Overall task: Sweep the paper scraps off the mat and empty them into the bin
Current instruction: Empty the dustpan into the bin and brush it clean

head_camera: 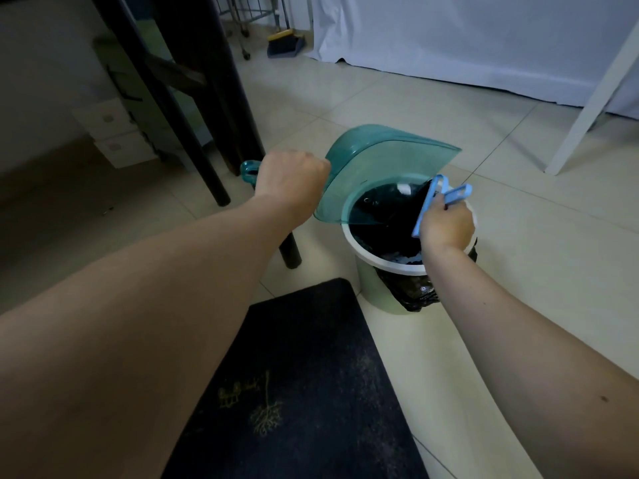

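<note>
My left hand [292, 178] grips the handle of a clear teal dustpan [377, 160], which is tipped on its side over the bin's mouth. My right hand [447, 224] holds a light blue hand brush [434, 202] with its head inside the pan's open edge. A white paper scrap [404, 188] shows at the pan's lip above the bin. The round white bin [371, 257] has a black bag liner, and pale scraps [401, 259] lie inside it. The dark mat [311, 375] lies on the floor in front of the bin, with a faint gold plant print.
Black table legs [193, 140] stand just left of the bin. White boxes [114, 140] sit under the table. A white post [587, 102] leans at the right. A white cloth [466, 39] hangs at the back, beside a second broom and dustpan [285, 44]. The floor is pale tile.
</note>
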Demonstrator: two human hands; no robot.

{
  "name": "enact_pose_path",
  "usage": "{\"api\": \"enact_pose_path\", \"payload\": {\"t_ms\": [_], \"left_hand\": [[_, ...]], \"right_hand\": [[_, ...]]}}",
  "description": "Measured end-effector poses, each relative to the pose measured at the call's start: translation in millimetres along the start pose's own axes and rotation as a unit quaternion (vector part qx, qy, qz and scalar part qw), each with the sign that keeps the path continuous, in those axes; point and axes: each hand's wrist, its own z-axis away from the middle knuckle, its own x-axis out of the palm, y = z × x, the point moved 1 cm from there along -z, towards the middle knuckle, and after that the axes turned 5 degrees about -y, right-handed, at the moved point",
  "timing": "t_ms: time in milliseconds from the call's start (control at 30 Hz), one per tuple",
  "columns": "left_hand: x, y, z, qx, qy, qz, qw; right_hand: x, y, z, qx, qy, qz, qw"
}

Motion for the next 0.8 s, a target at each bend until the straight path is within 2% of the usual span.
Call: {"api": "enact_pose_path", "payload": {"t_ms": [67,200,333,467,700,800], "left_hand": [[-0.5,1.6,0.2,0.003,0.005,-0.001,1.000],[1.1,-0.5,1.3,-0.018,0.018,0.013,1.000],[4.8,0.6,1.4,-0.026,0.011,0.021,0.999],[6.1,3.6,3.3,-0.042,0.011,0.034,0.998],[7.8,4.7,5.5,-0.042,0.000,0.032,0.999],[12.3,5.2,6.2,-0.066,-0.008,0.054,0.996]], "right_hand": [[1.2,1.5,-0.5,0.011,-0.004,-0.027,1.000],[-5.6,2.4,-1.5,0.040,0.028,-0.012,0.999],[-0.7,5.3,-0.4,0.026,-0.004,-0.062,0.998],[-1.8,3.6,0.7,0.030,0.015,-0.042,0.999],[-0.7,4.7,2.0,0.015,-0.005,-0.028,0.999],[-1.3,3.5,2.0,0.005,-0.011,-0.015,1.000]]}}
